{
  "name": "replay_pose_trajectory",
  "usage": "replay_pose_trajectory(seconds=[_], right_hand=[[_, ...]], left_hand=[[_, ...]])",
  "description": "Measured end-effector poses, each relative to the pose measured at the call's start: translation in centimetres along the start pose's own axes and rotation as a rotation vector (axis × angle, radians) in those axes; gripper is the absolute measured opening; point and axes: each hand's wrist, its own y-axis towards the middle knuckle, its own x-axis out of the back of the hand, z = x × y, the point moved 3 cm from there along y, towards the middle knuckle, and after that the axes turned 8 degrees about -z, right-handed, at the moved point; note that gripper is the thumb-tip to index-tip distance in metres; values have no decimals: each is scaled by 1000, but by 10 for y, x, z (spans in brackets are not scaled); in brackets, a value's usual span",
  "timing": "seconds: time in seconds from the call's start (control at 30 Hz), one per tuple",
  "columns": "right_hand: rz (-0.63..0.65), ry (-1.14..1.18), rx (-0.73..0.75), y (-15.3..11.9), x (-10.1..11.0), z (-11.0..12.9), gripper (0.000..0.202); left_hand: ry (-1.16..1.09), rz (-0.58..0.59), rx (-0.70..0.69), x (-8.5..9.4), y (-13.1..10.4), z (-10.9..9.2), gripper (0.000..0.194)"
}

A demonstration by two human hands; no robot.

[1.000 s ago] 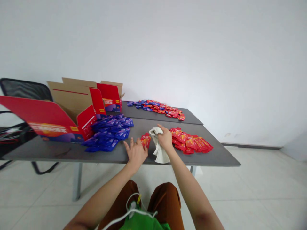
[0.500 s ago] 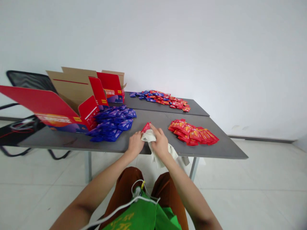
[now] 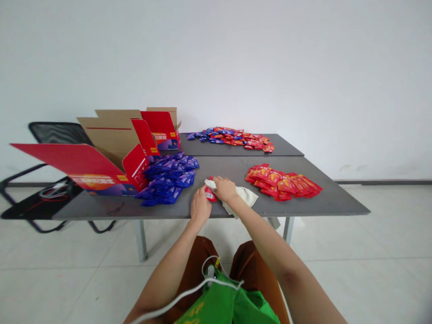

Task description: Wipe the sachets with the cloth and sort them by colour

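A red sachet (image 3: 210, 195) with a barcode label lies on the table near its front edge. My left hand (image 3: 200, 206) is closed on the sachet's left side. Bunched under the closed fingers of my right hand (image 3: 225, 188) is a white cloth (image 3: 248, 196), pressed against the sachet's upper part; its loose end spreads to the right over the tabletop. To the left sits a pile of blue sachets (image 3: 168, 177). On the right, red sachets (image 3: 282, 182) lie in overlapping rows.
Open red cartons (image 3: 101, 168) stand at the left, with another carton (image 3: 167, 135) behind. Mixed red and blue sachets (image 3: 232, 137) cover part of the rear table. A black mesh chair (image 3: 60, 133) is beyond the left end. The grey table (image 3: 337, 204) ends at the right.
The red sachet has gone from being held up over the edge to lying flat, label showing. The cloth that hung below the edge now rests on the table. The view has shifted slightly.
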Motion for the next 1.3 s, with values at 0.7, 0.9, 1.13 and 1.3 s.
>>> replay_pose_trajectory(seconds=[0.7,0.9,1.13,1.3], right_hand=[[61,12,181,8,-1,1,34],[61,77,308,-17,1,-10,35],[6,-56,55,21,-6,-3,24],[-62,-79,-32,7,-7,2,28]], left_hand=[[173,579,-16,-1,55,5,84],[-182,566,-47,-5,73,18,56],[-532,664,115,10,57,21,15],[-323,226,173,62,45,38,33]])
